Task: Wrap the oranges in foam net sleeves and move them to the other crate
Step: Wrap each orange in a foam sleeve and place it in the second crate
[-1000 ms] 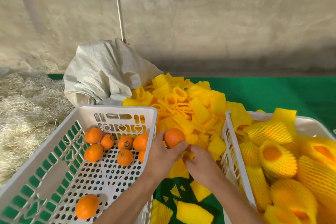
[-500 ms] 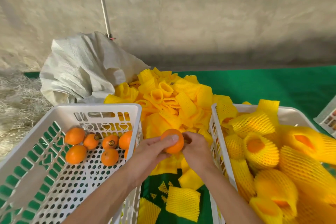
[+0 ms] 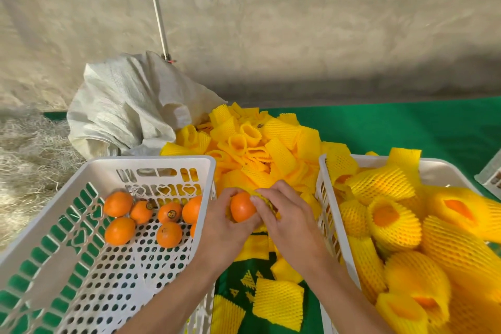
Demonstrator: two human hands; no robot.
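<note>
My left hand [image 3: 225, 228] grips a bare orange [image 3: 241, 207] in the gap between two white crates. My right hand [image 3: 284, 218] pinches a yellow foam net sleeve [image 3: 267, 202] against the orange's right side, part of the net stretched over it. The left crate [image 3: 81, 238] holds several unwrapped oranges [image 3: 119, 230] near its far end. The right crate [image 3: 329, 225] is piled with wrapped oranges [image 3: 393, 222] in yellow nets. A heap of loose sleeves [image 3: 260, 146] lies just beyond my hands.
A white woven sack [image 3: 127, 106] slumps behind the left crate, with straw [image 3: 27, 160] on the ground to its left. Green cloth [image 3: 406, 127] covers the surface. Loose sleeves [image 3: 278, 304] lie between the crates near me. A concrete wall and a thin pole [image 3: 158, 8] stand behind.
My right hand has brought a foam sleeve up against the orange and started pulling it on. The left hand has shifted its hold to cup the orange from the left and below.
</note>
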